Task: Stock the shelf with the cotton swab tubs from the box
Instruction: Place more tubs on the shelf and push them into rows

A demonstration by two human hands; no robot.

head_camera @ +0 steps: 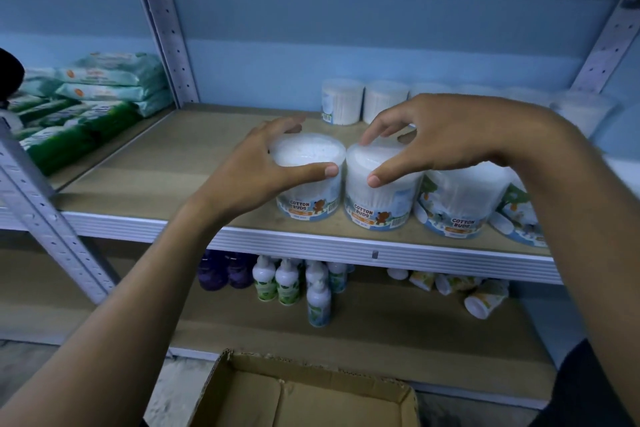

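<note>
Four tubs line the shelf [145, 184] front edge, more at the back. The left hand [256, 163] grips one tub [306, 180]; the right hand [440, 135] curls over its neighbour [379, 191]. The box [304, 392] looks empty, so stocking seems nearly done.

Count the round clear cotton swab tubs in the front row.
4 tubs: one under the left hand, one under the right hand, two further right; the arm may hide more.

You can read "COTTON BUDS" on three tubs at the front of the shelf: the left tub [307, 184], the middle tub [379, 196] and the right tub [462, 206]. The smaller print beneath each is too blurred to read.
</note>
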